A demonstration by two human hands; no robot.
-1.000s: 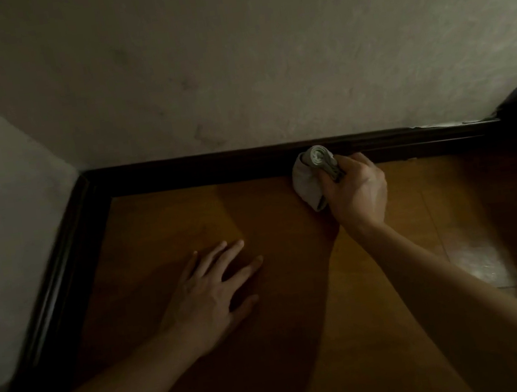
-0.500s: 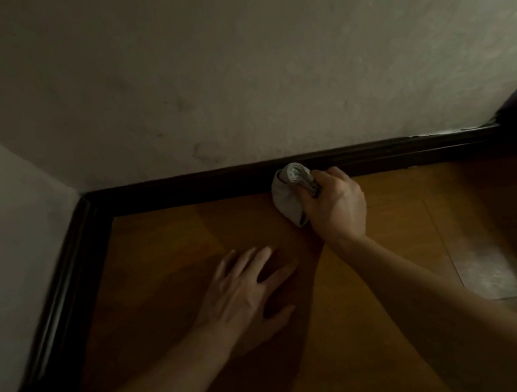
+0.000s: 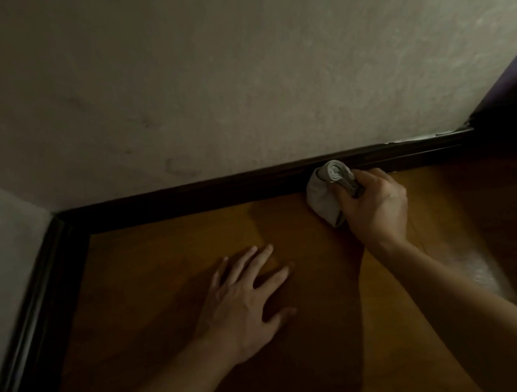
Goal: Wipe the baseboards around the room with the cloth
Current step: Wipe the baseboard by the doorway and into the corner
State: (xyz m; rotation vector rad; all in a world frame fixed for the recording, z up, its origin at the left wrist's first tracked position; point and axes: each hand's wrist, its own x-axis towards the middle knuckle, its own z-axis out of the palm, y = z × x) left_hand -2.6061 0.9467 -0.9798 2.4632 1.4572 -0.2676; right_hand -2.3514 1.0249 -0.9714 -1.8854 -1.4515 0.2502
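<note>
Big pale wall (image 3: 232, 66) in front, brown wood floor (image 3: 159, 259) below it. A dark baseboard (image 3: 184, 198) runs along the bottom of the wall & meets the side baseboard (image 3: 34, 310) at the corner on the left. It's too dim to see which bits are clean, so I can't tell how much is done. My guess: the job is approx. mid-way, w/ the bit from the cloth to the corner, the side strip & the rest of the room left to do. Both arms reach out low. The left hand (image 3: 245, 304) lies flat on the floor, fingers spread wide, holding nothing, prob. propping the person up. The right hand (image 3: 377, 209) is curled tight round the grey cloth (image 3: 325, 193), which is bunched up & pushed against the baseboard near its right end.
</note>
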